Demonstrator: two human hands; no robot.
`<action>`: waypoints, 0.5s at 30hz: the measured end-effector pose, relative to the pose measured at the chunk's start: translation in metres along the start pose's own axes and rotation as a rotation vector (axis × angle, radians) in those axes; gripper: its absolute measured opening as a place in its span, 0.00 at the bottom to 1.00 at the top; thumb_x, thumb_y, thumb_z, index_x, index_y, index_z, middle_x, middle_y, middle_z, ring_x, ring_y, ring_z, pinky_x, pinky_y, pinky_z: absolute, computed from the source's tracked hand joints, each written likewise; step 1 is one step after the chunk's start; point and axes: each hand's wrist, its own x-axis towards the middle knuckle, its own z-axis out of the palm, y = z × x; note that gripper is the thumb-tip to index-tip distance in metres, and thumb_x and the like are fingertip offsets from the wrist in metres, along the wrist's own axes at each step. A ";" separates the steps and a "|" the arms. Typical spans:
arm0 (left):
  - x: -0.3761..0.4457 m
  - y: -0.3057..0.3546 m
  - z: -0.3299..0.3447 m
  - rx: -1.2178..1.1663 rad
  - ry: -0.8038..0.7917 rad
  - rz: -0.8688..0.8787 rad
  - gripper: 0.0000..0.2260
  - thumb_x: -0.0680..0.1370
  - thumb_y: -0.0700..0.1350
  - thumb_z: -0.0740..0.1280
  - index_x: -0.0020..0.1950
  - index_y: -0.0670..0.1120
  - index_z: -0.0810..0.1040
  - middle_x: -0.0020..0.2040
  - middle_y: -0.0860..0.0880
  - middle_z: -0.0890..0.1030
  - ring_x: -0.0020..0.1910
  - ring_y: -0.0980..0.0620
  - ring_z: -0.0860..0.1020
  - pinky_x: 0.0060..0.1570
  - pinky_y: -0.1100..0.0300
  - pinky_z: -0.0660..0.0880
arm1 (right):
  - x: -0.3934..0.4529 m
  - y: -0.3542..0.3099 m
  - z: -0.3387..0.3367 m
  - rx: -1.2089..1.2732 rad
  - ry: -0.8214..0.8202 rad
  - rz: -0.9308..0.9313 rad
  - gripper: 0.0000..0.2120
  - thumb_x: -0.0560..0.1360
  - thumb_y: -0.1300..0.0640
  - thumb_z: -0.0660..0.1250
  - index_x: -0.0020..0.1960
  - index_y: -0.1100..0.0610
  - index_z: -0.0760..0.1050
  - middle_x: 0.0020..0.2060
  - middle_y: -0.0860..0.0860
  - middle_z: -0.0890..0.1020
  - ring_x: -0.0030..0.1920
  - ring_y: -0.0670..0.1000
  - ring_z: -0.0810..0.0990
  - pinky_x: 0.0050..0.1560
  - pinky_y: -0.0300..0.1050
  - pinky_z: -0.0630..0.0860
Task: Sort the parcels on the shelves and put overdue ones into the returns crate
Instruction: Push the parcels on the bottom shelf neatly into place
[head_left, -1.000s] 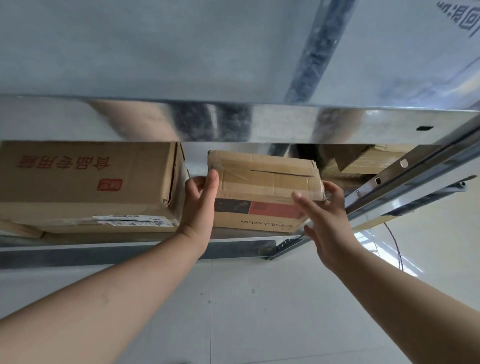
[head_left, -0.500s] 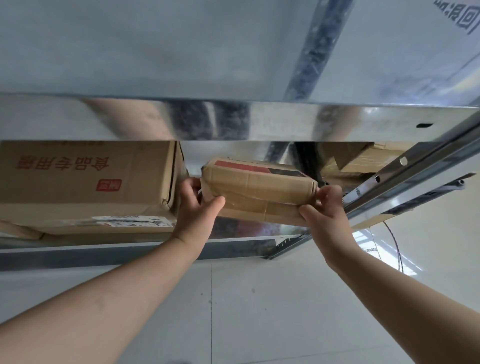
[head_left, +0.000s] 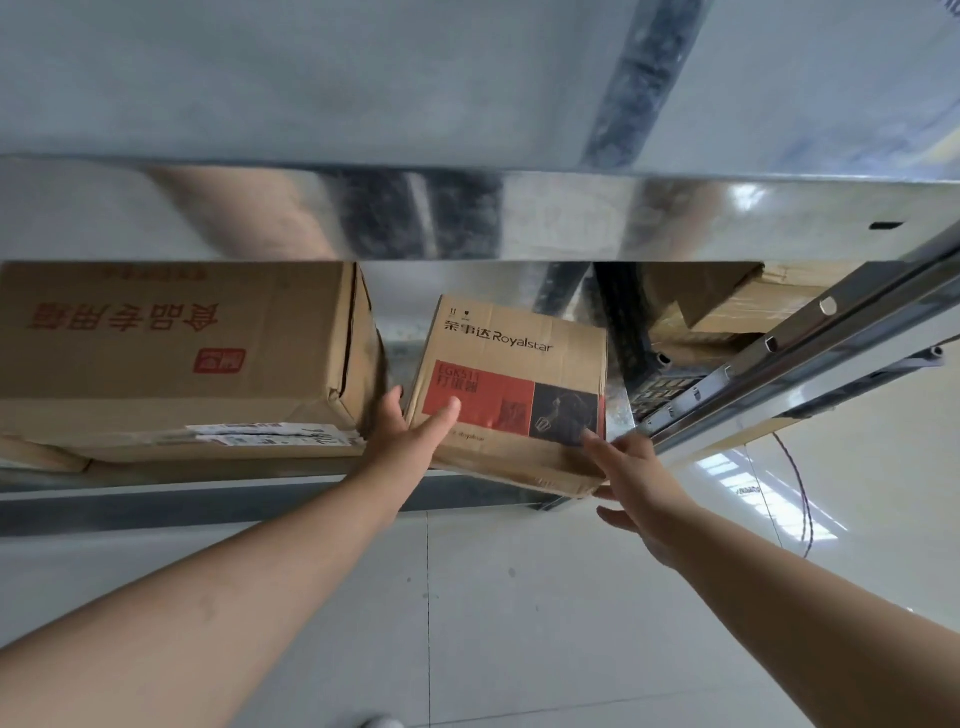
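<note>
A small cardboard Royalstar parcel (head_left: 511, 387) with a red and black picture panel stands on the metal shelf (head_left: 234, 506), its printed face toward me and its lower front corner past the shelf edge. My left hand (head_left: 410, 436) lies against the parcel's left side, thumb stretched over the red panel. My right hand (head_left: 631, 480) touches the parcel's lower right corner with straight, spread fingers. No returns crate is in view.
A large brown carton (head_left: 171, 358) with red print and a white label fills the shelf left of the parcel. More cardboard boxes (head_left: 727, 306) sit behind at the right. An upper metal shelf (head_left: 467, 213) hangs overhead; a slanted rail (head_left: 810, 358) runs at right, a cable (head_left: 800, 499) beyond.
The parcel has been turned over from its taped side to its printed face and set upright on the shelf. Both hands have loosened from gripping its ends to resting on it with straight fingers.
</note>
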 end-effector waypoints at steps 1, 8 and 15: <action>0.002 -0.002 0.001 0.021 0.004 -0.023 0.37 0.77 0.62 0.64 0.80 0.51 0.51 0.78 0.49 0.60 0.76 0.45 0.60 0.72 0.44 0.60 | 0.000 0.001 0.002 -0.021 0.001 0.009 0.18 0.79 0.44 0.66 0.59 0.55 0.67 0.54 0.57 0.78 0.52 0.56 0.78 0.57 0.59 0.78; 0.003 -0.006 0.004 0.105 0.008 0.013 0.15 0.82 0.46 0.61 0.69 0.48 0.68 0.56 0.51 0.75 0.58 0.48 0.74 0.53 0.57 0.66 | 0.006 0.006 0.005 -0.087 -0.010 -0.093 0.19 0.81 0.55 0.64 0.71 0.49 0.69 0.48 0.46 0.78 0.45 0.46 0.77 0.49 0.51 0.78; 0.003 -0.011 -0.001 0.083 0.094 0.116 0.20 0.77 0.37 0.68 0.63 0.51 0.63 0.57 0.50 0.75 0.56 0.51 0.74 0.51 0.58 0.69 | 0.006 0.010 0.002 0.097 0.033 -0.298 0.19 0.80 0.66 0.64 0.65 0.51 0.62 0.59 0.52 0.78 0.56 0.49 0.79 0.42 0.36 0.74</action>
